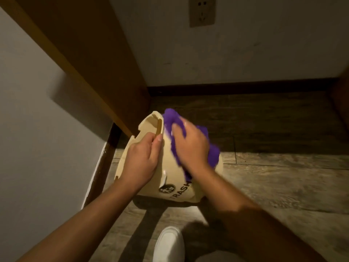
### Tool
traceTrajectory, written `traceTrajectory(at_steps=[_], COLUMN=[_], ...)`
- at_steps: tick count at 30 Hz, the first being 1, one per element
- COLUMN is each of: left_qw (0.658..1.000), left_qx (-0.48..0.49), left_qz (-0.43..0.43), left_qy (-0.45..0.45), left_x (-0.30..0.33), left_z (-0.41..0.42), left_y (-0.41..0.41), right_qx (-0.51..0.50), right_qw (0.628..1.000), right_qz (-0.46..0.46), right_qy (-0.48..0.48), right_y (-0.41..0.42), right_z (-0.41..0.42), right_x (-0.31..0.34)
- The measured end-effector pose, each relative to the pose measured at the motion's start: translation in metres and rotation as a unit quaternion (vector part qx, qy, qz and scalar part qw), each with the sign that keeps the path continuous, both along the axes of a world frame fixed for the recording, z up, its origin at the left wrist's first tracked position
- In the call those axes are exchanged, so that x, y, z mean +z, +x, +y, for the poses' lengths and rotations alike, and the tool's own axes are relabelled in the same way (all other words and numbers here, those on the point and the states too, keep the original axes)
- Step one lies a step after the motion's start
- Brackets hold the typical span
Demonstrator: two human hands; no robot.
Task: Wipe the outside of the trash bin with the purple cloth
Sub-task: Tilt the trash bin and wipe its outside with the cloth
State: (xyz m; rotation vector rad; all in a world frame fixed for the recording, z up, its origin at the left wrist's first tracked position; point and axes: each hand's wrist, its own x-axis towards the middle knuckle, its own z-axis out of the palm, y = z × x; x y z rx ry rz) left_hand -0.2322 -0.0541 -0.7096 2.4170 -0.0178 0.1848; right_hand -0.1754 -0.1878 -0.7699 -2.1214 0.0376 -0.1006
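Observation:
A cream trash bin (pixel 175 188) with a black "TRASH" label is tipped to the left on the wooden floor, its open mouth facing left. My left hand (pixel 141 157) grips the bin's rim at the mouth, thumb on the outer wall. My right hand (pixel 190 146) presses a fuzzy purple cloth (pixel 213 154) flat against the upper outside wall of the bin. The cloth spreads from the rim down under my palm, and part of it is hidden by my hand.
A wooden furniture panel (pixel 90 59) slants down at the left, close to the bin's mouth. A white wall with a socket (pixel 202 11) and a dark baseboard (pixel 236 88) stand behind. My white shoe (pixel 169 244) rests on the floor below the bin.

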Motion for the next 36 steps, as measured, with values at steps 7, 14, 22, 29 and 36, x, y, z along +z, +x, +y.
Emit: traceTrajectory(at_steps=[7,14,22,29,36], left_qw=[1.000,0.999,1.000,1.000,0.998], left_qx=[0.011,-0.011,0.005,-0.011,0.027], left_qz=[0.016,0.025,0.023,0.009,0.036], left_qy=[-0.024,-0.039,-0.014,-0.018,-0.038], left_x=[-0.004,0.002,-0.007,-0.003,0.005], left_z=[0.014,0.012,0.021,0.012,0.012], left_y=[-0.011,0.001,-0.014,-0.007,0.018], right_qx=[0.136,0.258,0.043,0.144,0.179], right_qw=[0.986,0.926,0.997,0.980,0.967], right_qz=[-0.081,-0.253,0.022,0.049,-0.180], right_qy=[0.049,-0.106,0.055,0.127,0.022], right_y=[-0.019,-0.084,-0.019,0.013,-0.079], right_z=[-0.011,-0.041,-0.040,-0.012,-0.020], right_x=[-0.012,-0.067,-0.029,0.007,-0.045])
